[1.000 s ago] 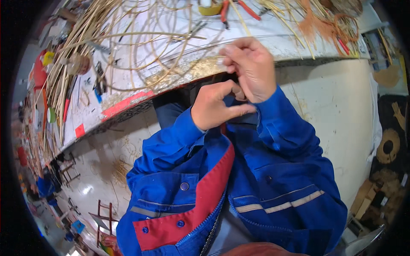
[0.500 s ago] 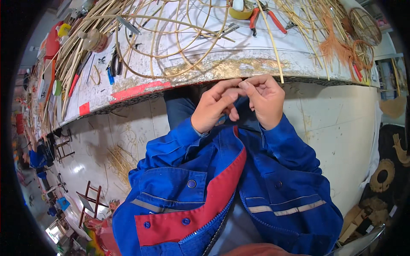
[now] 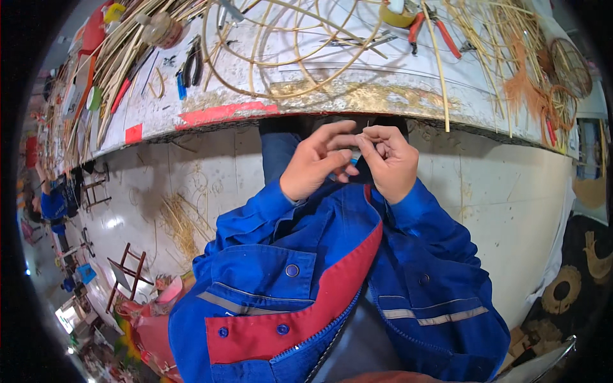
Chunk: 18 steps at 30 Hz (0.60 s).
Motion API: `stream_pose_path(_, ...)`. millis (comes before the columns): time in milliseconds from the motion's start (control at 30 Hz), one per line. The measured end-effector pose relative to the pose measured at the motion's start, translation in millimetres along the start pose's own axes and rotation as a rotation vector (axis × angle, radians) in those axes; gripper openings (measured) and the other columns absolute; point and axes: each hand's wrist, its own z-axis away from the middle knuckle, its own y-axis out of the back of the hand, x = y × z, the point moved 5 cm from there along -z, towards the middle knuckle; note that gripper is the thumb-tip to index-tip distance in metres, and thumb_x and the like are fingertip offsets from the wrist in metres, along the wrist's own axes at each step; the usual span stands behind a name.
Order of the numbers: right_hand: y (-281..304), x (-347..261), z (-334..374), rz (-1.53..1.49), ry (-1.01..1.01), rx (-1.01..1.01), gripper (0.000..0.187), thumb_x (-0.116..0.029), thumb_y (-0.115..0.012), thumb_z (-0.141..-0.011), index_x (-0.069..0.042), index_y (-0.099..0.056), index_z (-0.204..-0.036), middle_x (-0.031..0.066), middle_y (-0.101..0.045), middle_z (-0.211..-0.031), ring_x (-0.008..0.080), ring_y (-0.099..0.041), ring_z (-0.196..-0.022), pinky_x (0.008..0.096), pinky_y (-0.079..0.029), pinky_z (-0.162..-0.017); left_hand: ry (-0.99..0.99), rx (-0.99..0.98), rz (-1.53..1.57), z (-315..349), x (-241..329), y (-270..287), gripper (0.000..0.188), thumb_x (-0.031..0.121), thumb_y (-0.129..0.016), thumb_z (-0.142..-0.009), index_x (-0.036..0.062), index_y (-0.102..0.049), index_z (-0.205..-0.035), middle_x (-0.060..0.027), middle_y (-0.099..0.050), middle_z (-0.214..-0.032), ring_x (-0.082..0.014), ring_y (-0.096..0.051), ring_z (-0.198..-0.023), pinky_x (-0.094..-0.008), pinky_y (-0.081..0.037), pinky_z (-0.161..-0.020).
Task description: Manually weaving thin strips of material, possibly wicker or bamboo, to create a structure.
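My left hand hovers over my lap, just below the table edge, its fingers apart and curved, with nothing visible in them. Beside it, my right hand pinches thumb and forefinger together. A very thin sliver pokes up from that pinch, too small to name. The fingertips of both hands are close together; whether they touch, I cannot tell. Beyond the hands, a rounded frame of bent cane strips lies on the table. A pale straight strip sticks out over the edge, to the right of my hands.
The worn white table spans the far side. On it lie red-handled pliers, dark pliers, a plastic bottle and bundled strips. Orange fibres hang at right. Strip scraps and a stool are at left.
My left hand's fingers have opened and drawn away slightly from the right fingertips. The right hand keeps its pinch. The table appears shifted right and up in the view.
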Motion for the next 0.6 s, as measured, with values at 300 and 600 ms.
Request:
stream_pose_path(300,-13.1,-4.6,-8.6,-0.166,-0.124,0.036,0.016,-0.002,-0.067,-0.089,0.003,-0.063,-0.104,0.0024,-0.064,-0.080,0.0000,-0.049,-0.059,0.0171,-0.037,-0.049,0.088,-0.014,0.040,-4.3,-34.8,21.0,0.019,0.018,-0.064,-0.095,0.0020,-0.063,-0.106,-0.0022,-0.064,-0.080,-0.0081,-0.061,-0.068,-0.0225,-0.050,-0.059)
stream_pose_path(600,2.6,5.6,-6.4,-0.309,-0.286,0.012,0.019,-0.015,-0.067,-0.092,0.001,-0.063,-0.103,-0.0029,-0.054,-0.066,0.0007,-0.042,-0.050,0.0182,-0.030,-0.044,0.051,0.023,0.002,-0.2,-32.2,24.6,0.018,0.019,-0.064,-0.096,0.0018,-0.063,-0.100,-0.0006,-0.062,-0.077,-0.0069,-0.058,-0.065,-0.0217,-0.048,-0.059)
